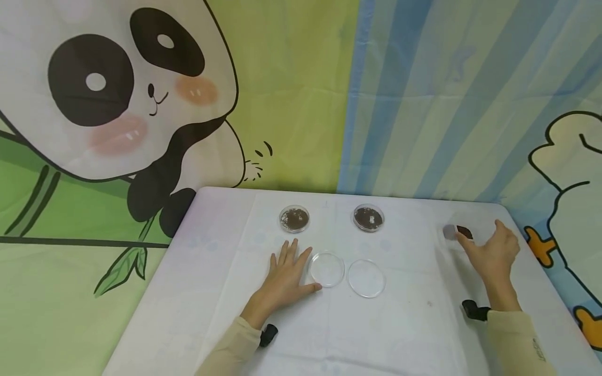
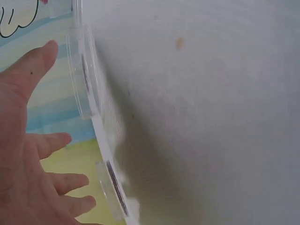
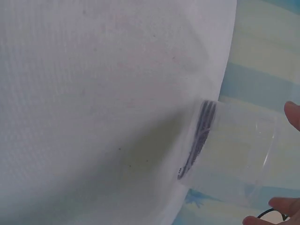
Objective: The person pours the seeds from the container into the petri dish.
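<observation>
My left hand is held with its fingers spread, just left of a clear round dish piece. Nothing is in its grasp. A second clear round piece lies beside the first. At the right, my right hand is by a clear plastic cup with dark, soil-like material in its bottom. In the right wrist view the thumb and fingers stand apart near the cup's rim, with no grip on it showing. Part of the cup is hard to see in the head view.
Two shallow clear dishes with dark crumbly material, a left one and a right one, stand toward the back of the white-covered table. A cartoon-printed curtain hangs behind the table's far edge.
</observation>
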`<state>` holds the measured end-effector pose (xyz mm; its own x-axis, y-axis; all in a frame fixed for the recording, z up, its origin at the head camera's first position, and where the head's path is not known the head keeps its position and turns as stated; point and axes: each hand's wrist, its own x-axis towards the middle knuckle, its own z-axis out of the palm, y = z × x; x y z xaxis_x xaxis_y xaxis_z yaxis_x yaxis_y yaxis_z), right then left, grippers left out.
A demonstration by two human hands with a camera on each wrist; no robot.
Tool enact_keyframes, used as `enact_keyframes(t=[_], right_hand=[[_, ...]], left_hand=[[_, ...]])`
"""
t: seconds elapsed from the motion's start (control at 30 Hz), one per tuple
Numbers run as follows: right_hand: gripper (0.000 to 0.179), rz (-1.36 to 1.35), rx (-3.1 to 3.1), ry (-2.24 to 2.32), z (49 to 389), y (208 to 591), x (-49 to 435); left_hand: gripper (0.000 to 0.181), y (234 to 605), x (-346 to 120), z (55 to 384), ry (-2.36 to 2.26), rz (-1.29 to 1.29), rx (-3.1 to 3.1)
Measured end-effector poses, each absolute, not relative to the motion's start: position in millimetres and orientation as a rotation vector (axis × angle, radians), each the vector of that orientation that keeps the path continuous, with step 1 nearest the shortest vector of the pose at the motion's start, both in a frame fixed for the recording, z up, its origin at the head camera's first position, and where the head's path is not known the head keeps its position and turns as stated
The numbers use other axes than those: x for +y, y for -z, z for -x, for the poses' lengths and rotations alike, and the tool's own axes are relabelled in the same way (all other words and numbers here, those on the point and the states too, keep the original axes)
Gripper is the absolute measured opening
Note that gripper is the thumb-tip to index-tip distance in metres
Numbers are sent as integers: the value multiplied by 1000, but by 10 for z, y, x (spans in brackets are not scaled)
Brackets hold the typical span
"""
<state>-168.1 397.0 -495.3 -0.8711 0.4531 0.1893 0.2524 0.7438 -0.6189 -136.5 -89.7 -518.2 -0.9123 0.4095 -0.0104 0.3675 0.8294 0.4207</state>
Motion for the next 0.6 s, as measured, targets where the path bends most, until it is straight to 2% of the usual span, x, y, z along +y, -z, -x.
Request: enact_keyframes(t=[0.23, 0.6], right_hand=[[117, 699, -2687, -1032, 1740, 4985, 4017], [121, 788, -2727, -1122, 1789, 4996, 4009]], left_hand=[[93, 5189, -896, 1372, -611, -582, 2866], [82, 5221, -892, 1390, -536, -549, 2812]])
